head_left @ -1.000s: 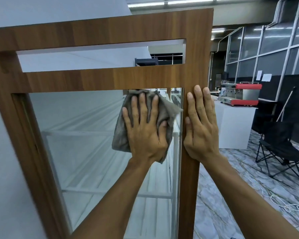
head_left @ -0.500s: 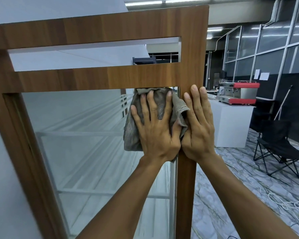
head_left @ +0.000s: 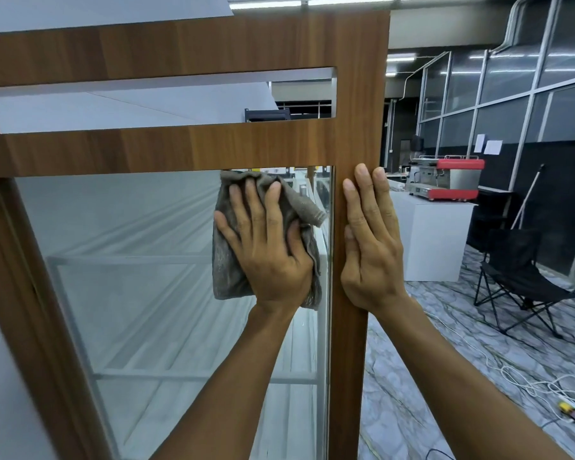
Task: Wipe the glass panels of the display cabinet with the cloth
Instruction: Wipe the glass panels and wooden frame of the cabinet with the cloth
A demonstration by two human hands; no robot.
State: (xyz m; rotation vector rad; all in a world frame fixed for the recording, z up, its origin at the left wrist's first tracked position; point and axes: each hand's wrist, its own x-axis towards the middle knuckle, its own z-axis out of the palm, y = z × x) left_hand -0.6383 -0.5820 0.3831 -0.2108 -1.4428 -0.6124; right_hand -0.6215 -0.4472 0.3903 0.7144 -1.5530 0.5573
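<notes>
Glass [head_left: 130, 277]: the large lower pane ran from the left edge of the frame to the right post; reflections made it hard to tell which parts were already clean
Rail [head_left: 180, 151]: the wooden crosspiece closed off the top of the pane
Cloth [head_left: 224, 260]: grey and bunched, it was pressed against the pane's upper right corner, its top edge just under the rail and one folded corner poking toward the post
Left hand [head_left: 269, 247]: it lay flat over the cloth with fingers spread and nearly straight, pressing it to the pane rather than clutching it
Post [head_left: 349, 360]: the upright stood just beside the cloth
Right hand [head_left: 369, 247]: it was flat on the post with fingers straight and together, holding nothing, apparently bracing the cabinet
Doing it well: the corner likely needed the cloth pushed right into the angle of rail and post, under even palm pressure, then overlapping strokes downward; the loose fold looked likely to drag and leave streaks unless tucked under
</notes>
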